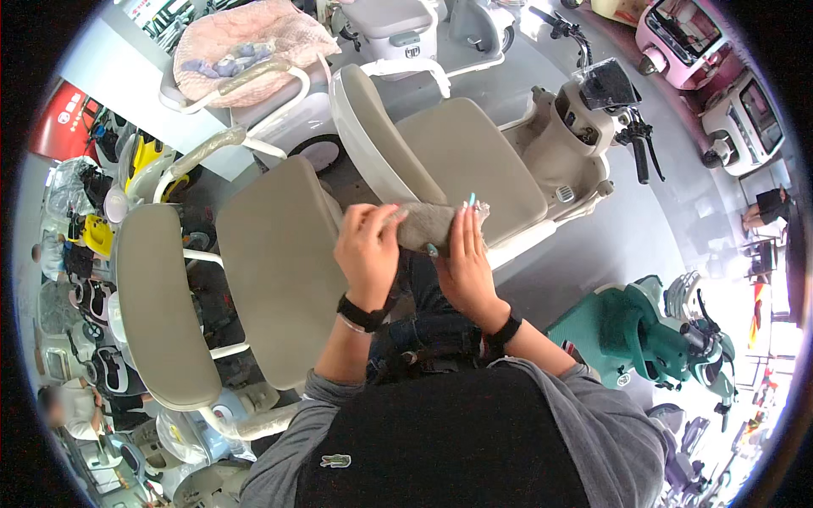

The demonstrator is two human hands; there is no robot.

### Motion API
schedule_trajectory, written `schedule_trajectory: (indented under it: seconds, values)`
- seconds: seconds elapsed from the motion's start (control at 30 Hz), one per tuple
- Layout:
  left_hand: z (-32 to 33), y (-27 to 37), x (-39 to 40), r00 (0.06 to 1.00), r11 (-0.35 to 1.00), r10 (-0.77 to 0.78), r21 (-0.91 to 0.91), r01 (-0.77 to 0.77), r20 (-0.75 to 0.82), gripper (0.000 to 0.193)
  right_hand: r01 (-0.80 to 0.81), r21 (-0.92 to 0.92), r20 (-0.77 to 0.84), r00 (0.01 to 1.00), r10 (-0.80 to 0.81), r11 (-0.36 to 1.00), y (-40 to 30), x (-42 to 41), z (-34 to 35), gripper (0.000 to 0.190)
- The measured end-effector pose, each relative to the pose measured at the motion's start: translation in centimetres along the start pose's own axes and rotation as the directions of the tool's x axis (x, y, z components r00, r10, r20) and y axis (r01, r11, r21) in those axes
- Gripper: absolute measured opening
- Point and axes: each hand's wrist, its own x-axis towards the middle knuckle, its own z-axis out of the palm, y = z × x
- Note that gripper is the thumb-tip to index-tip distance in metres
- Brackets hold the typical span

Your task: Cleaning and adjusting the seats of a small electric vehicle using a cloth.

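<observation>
A folded grey-brown cloth (424, 227) is between my two hands, above the gap beside the beige scooter seats. My left hand (368, 254) pinches its left end between thumb and fingers. My right hand (467, 263) grips the right end, fingers extended over it and thumb at its lower edge. Behind the cloth is a beige front seat (470, 159) with a padded, white-shelled backrest (375, 133). To the left of my left hand lies a wide beige rear seat (279, 267), with a separate backrest (166, 305) farther left.
The scooter's handlebar (640, 155) stands at upper right. A green scooter (641, 336) is at lower right. A pink quilted pad (254, 44) covers another seat at upper left. Plastic-wrapped armrests (203, 152) flank the rear seat. A person (79, 409) is at the far lower left.
</observation>
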Motion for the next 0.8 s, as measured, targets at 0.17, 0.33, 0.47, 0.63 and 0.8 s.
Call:
schedule_trajectory:
  seconds: [0.17, 0.33, 0.47, 0.63, 0.8]
  values:
    - [-0.2, -0.7, 3.0, 0.991, 0.998, 0.055, 0.016, -0.053, -0.126, 0.014, 0.155, -0.065, -0.061, 0.985, -0.159, 0.986, -1.1, 3.8, -0.5, 0.080]
    - [0.5, 1.8, 1.6, 0.973, 0.972, 0.230, 0.045, -0.229, -0.008, 0.043, 0.184, -0.196, -0.049, 0.979, -0.197, 0.963, -1.6, 6.3, -0.6, 0.073]
    - [1.6, 1.1, -2.6, 0.970, 0.992, 0.123, -0.061, -0.112, 0.210, 0.056, 0.202, -0.249, -0.004, 0.978, -0.209, 0.947, -1.9, 6.0, -0.9, 0.066]
    - [0.5, 0.2, -2.2, 0.905, 0.986, 0.115, 0.063, -0.153, 0.409, 0.059, 0.169, -0.251, 0.043, 0.986, -0.163, 0.953, -1.4, 2.3, -0.1, 0.063]
    - [0.5, -0.3, -1.2, 0.921, 0.990, 0.139, -0.023, -0.140, 0.363, 0.052, 0.292, -0.236, 0.116, 0.956, -0.271, 0.927, -1.2, 3.9, -1.9, 0.067]
